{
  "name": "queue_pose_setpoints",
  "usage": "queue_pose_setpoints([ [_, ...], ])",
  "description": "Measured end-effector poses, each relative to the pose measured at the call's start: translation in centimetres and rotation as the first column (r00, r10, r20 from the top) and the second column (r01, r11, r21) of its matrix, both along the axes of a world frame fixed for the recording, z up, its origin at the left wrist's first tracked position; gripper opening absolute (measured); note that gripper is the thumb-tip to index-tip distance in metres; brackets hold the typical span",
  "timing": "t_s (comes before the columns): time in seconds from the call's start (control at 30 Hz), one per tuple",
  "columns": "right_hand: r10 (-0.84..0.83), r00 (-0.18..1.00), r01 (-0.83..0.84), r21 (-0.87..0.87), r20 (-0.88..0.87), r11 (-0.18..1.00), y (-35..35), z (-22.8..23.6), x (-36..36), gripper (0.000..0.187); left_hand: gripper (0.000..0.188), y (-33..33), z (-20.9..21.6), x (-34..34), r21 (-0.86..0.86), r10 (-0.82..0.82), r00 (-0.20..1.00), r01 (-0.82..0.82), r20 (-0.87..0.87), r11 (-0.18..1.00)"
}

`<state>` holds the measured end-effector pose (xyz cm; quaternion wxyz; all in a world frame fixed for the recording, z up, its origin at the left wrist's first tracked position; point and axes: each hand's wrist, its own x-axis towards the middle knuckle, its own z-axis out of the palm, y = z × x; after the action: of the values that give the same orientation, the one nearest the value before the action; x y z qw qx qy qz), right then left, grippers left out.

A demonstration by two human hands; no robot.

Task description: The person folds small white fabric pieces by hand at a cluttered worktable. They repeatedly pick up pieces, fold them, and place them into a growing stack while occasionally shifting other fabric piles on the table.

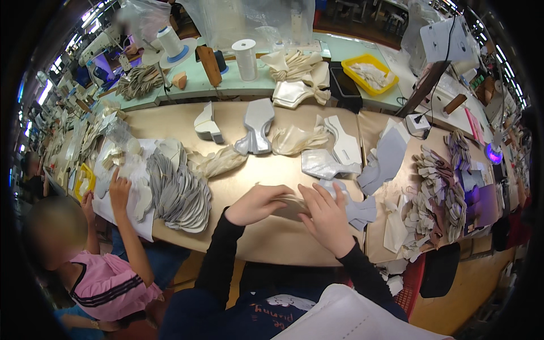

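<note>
A: Nearest the body, checked hands first. Left hand [256,204] curled shut around the near end of a pale cream shoe-upper piece [292,205]; right hand [327,218] laid over its other end, fingers [320,199] half-spread and pressing down. Piece held low over the tan worktable [266,238], close to its front edge, between both hands.

B: Noted. Advice for the step in hand?

A: Judged as aligning or folding the piece. Best done with edges matched before pressure, thumb kept at the seam line, flat palm used to stop the leather creeping. Risk judged: slipping onto the grey cut pieces [357,207] touching the right hand.

B: Further out?

A: To the left, fanned stack of grey insole-shaped pieces [178,192], on white paper; another person's hand [119,190] resting just beside it, pink sleeve below. To the right, heap of brownish cut parts [439,192]. Mid-table: silver pieces [326,164], cream bundle [297,140], grey upright shape [256,126].

B: Far end?

A: On the pale green bench [249,85]: white thread cone [246,58], second spool on a blue base [171,42], wooden block [209,65], pile of cream uppers [296,71], yellow tray [371,73] with white scraps. Beyond that, too blurred to record.
</note>
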<state>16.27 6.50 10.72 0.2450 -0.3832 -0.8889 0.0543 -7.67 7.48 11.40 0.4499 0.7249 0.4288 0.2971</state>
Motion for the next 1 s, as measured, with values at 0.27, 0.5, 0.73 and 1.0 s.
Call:
queue_pose_setpoints([
  [0.27, -0.133, 0.990, 0.129, -0.097, -0.035, 0.987, 11.2, 2.5, 0.2, 0.048, 0.062, 9.6, -7.4, -4.3, -0.379, 0.131, 0.475, 0.476, 0.870, 0.793],
  [0.5, -0.019, 0.950, -0.035, -0.167, -0.311, 0.985, 28.7, -0.1, -5.0, 0.057, 0.059, 11.6, -11.9, -6.2, -0.645, 0.113, 0.760, 0.452, 0.640, 0.616],
  [0.73, -0.344, 0.919, 0.257, 0.366, 0.194, 0.894, 35.8, -5.8, -9.0, 0.088, 0.059, 11.8, -11.1, -6.4, -0.675, 0.076, 0.795, 0.456, 0.602, 0.580],
  [1.0, -0.596, 0.780, 0.514, 0.349, 0.189, 0.783, 34.2, -9.1, -6.1, 0.073, 0.061, 11.3, -12.0, -6.0, -0.681, 0.103, 0.776, 0.471, 0.622, 0.561],
])
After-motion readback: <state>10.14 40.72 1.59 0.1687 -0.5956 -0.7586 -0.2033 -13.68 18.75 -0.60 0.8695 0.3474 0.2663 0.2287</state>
